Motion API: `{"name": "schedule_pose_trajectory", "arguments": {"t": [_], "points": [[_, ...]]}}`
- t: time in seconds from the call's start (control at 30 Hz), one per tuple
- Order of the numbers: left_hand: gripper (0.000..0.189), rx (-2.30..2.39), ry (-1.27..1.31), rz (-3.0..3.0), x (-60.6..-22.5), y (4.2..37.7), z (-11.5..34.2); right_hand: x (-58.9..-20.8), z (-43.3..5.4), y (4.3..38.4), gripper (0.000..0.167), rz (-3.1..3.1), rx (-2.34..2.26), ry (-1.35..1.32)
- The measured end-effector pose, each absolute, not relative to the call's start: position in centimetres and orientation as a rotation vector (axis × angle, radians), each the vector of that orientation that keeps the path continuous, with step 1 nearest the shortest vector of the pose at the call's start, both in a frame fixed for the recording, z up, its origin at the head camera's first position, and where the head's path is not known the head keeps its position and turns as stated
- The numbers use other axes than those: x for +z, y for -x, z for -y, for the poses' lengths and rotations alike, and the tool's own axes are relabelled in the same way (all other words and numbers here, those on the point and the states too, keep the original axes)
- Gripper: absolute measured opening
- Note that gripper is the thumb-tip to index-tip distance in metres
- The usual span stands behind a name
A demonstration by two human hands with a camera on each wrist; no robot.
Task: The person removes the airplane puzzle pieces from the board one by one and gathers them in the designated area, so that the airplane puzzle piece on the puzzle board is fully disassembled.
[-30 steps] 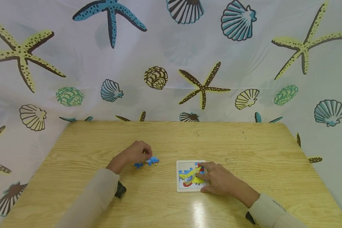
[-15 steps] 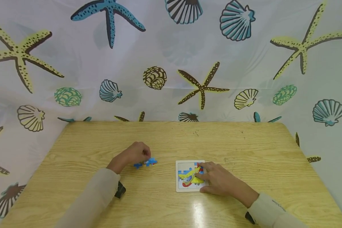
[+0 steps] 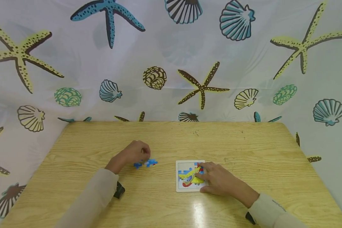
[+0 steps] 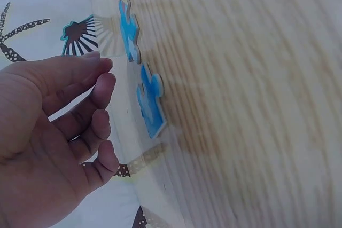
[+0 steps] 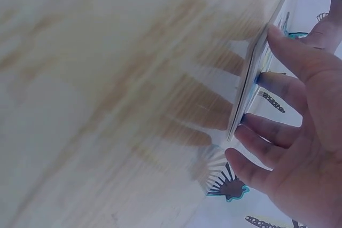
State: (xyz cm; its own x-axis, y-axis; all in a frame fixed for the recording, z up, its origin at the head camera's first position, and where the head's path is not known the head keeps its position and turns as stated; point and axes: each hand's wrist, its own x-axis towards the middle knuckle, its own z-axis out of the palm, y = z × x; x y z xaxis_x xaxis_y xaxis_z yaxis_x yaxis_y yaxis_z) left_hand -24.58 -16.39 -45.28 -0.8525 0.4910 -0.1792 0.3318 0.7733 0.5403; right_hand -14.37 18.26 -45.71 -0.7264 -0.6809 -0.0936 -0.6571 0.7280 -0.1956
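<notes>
In the head view, my left hand (image 3: 135, 152) hovers just above two blue jigsaw pieces (image 3: 152, 163) on the table. Its fingers are loosely curled, and the left wrist view shows nothing between thumb and fingertips; both pieces (image 4: 151, 102) lie apart from it. To their right is a white-framed puzzle tray (image 3: 177, 177), partly filled with a yellow aeroplane picture; its upper left and lower edge areas look pale. My right hand (image 3: 218, 179) rests on the tray's right side with spread fingers, covering part of the picture. In the right wrist view, the thumb touches the tray's edge (image 5: 248, 78).
The wooden table (image 3: 245, 145) reaches back to a white cloth (image 3: 171, 47) printed with starfish and shells. Dark straps with small devices (image 3: 119, 190) show at both wrists.
My left hand has lifted slightly off the blue pieces, which shifted a little and now show more fully. My right hand and the tray stay put.
</notes>
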Motion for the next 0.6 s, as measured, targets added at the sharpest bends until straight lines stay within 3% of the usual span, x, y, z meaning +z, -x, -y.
{"name": "schedule_pose_trajectory", "arguments": {"t": [0.23, 0.6], "points": [[0.009, 0.811, -0.655, -2.639, -44.9, 24.0, 15.2, -46.0, -18.5, 14.3, 0.053, -2.808, -0.169, 1.167], [0.008, 0.829, -0.722, -2.625, -44.9, 24.1, 13.8, -46.2, -18.8, 14.2, 0.053, -2.789, -0.248, 1.090]]}}
